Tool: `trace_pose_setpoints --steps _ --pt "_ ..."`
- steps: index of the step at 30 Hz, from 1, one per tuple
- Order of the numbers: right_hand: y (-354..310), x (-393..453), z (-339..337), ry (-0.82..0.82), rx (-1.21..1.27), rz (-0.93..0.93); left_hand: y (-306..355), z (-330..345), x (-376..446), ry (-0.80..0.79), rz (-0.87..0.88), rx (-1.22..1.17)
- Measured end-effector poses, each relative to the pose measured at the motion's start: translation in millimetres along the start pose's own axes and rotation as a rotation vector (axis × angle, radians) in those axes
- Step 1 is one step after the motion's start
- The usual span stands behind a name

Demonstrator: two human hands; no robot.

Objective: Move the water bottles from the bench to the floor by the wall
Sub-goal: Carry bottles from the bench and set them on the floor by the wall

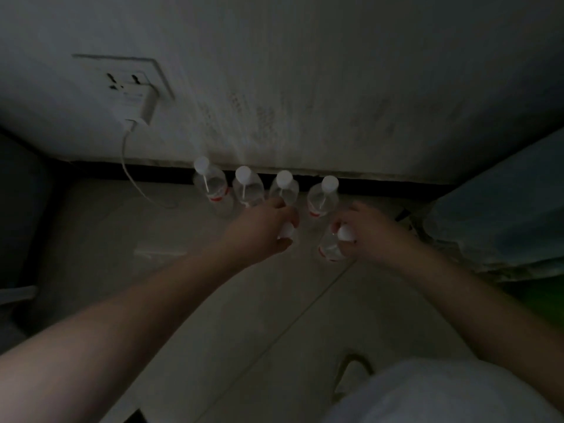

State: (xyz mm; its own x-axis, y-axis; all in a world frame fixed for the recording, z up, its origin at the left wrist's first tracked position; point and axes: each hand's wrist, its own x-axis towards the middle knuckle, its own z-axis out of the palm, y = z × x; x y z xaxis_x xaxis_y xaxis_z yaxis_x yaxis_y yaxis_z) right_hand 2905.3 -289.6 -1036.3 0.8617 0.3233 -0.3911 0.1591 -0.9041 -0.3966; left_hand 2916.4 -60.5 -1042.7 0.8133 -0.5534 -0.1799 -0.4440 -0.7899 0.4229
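Mostly hidden: left-grip (268, 227) bottle (287, 232).

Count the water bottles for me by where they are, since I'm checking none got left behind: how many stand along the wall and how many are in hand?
Standing along the wall: 4
Held in the left hand: 1
Held in the right hand: 1
Total: 6

A single wide-angle view from the person's head looks forward and steeply down along both outstretched forearms. It faces the wall (305, 71) where it meets the floor (189, 300), from close above. The wall fills the upper half and the floor the lower, with edges bowed by the lens.
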Motion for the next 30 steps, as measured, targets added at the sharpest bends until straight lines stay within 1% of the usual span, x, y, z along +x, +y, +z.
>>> trace_pose_setpoints --steps 5,8,12,15,17,19,22,25,27,30 --pt "-4.7 5.9 8.3 0.050 -0.001 -0.081 -7.4 2.3 4.6 -0.013 -0.007 0.004" --pt "-4.6 8.6 13.0 0.048 -0.014 -0.082 -10.6 1.7 4.5 -0.051 -0.019 0.022" --pt "-5.8 10.6 17.6 0.025 -0.008 -0.067 -12.0 -1.6 3.7 -0.058 -0.053 0.059" --pt "-6.7 9.0 22.9 0.037 -0.012 -0.067 -10.4 0.6 2.5 -0.085 -0.023 0.161" --pt "-7.3 6.7 26.3 0.055 -0.013 -0.051 -9.7 2.6 4.1 -0.097 -0.003 0.168" --pt "-7.3 6.5 28.4 0.079 -0.049 -0.040 -10.2 2.7 4.9 -0.094 0.016 0.216" --pt "-7.2 6.9 26.3 0.068 -0.107 0.014 -15.6 4.8 5.4 -0.098 0.058 0.321" --pt "-5.6 11.9 25.6 0.059 -0.025 0.087 -16.9 5.4 2.1 -0.094 0.107 0.403" --pt "-3.2 16.1 26.4 0.045 -0.017 0.089 -16.4 4.0 1.0 -0.093 0.127 0.463" --pt "2.1 18.9 29.3 0.084 0.008 0.080 -20.4 5.3 -3.8 -0.035 0.131 0.456"
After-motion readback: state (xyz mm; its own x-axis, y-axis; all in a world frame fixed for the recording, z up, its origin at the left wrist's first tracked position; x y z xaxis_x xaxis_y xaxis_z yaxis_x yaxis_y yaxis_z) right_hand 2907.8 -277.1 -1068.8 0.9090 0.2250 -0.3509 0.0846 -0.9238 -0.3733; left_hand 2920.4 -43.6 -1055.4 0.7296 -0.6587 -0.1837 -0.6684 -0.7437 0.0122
